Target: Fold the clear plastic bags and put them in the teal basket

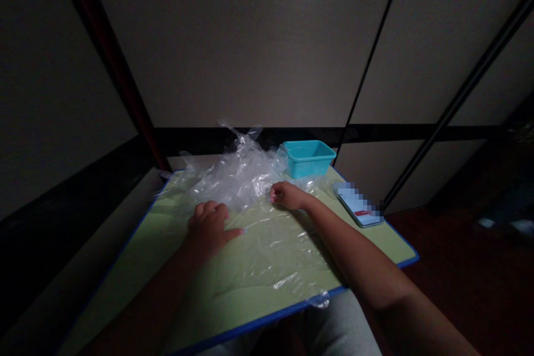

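A clear plastic sheet point(271, 250) lies spread over a light green table top with a blue edge point(375, 245). Its far part is bunched up into a crumpled heap point(237, 172). My left hand point(211, 225) rests on the flat part of the plastic, fingers curled under and thumb out to the right. Near the foot of the heap, my right hand point(287, 196) is closed, its fingertips pinching the plastic.
A turquoise plastic tub point(308, 157) stands at the table's far edge, right of the heap. A phone point(357, 204) lies near the right edge. Pale wall panels with dark strips rise behind. Dark floor lies to the right.
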Demonstrator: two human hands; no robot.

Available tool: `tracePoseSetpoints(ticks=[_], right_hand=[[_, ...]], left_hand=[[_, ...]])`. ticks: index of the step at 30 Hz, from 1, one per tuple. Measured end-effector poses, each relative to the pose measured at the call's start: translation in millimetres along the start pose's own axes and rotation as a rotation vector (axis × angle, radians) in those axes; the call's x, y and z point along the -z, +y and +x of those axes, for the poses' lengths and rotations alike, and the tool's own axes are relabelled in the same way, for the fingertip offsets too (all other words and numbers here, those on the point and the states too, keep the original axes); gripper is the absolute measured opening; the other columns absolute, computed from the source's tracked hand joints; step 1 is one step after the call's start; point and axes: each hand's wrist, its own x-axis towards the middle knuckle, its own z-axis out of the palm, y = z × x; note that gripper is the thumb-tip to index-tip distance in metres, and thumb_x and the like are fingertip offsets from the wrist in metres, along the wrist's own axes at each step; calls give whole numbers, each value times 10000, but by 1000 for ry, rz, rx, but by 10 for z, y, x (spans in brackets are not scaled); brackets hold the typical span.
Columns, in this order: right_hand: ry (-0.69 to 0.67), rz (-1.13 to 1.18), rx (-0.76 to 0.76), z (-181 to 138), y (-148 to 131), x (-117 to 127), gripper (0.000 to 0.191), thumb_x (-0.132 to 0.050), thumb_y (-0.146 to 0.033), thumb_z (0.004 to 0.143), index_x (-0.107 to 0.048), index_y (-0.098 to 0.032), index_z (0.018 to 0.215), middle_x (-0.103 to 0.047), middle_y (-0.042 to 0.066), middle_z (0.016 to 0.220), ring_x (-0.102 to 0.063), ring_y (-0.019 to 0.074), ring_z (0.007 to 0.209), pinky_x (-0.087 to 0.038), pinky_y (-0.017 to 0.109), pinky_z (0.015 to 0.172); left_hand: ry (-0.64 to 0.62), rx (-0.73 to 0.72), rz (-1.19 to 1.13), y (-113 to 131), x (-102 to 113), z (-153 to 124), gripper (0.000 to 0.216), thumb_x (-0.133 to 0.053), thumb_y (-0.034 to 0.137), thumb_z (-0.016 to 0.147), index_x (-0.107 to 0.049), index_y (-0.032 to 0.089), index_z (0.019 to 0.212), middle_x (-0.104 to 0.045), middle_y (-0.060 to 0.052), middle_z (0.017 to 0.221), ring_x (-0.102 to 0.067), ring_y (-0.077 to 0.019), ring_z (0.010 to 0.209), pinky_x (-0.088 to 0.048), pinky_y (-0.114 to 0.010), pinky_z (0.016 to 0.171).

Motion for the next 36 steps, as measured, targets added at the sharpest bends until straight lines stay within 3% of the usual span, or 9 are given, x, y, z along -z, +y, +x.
tracePoseSetpoints(ticks=[6,9,17,28,36], right_hand=[[-23,143,90,-69,-72,67,64,-580,-192,701,-561,-133,685,-582,-6,707,-506,107,691,-374,206,649],[-69,224,142,-139,-108,129,78,-586,-211,697,-564,-136,692,-588,-9,721,-521,110,707,-389,211,670],[-265,347,229,-217,-98,226,80,-596,-212,690,-596,-135,713,-594,-15,708,-525,113,699,-391,225,686],[-437,414,203,-249,-99,230,123,-639,-227,650,-596,-122,698,-568,-32,654,-499,94,639,-377,209,630],[-569,470,152,-251,-101,206,129,-661,-186,625,-591,-117,708,-575,-33,660,-507,87,629,-385,210,629]], left_hand=[[65,-26,-51,-70,41,63,190,-461,398,760,-547,233,798,-564,-26,865,-468,-222,915,-327,-365,857],[88,-48,-63,-93,91,91,206,-355,307,814,-548,234,811,-586,-22,851,-498,-202,908,-306,-366,888],[70,-92,-101,-79,106,82,230,-377,353,797,-577,238,802,-612,-15,846,-520,-199,873,-331,-358,867],[64,-141,-154,-66,116,85,288,-349,341,816,-603,206,804,-622,-38,834,-530,-202,857,-329,-359,851],[18,-128,-163,-51,102,84,268,-383,352,800,-589,210,702,-605,-25,763,-514,-200,803,-333,-358,827]])
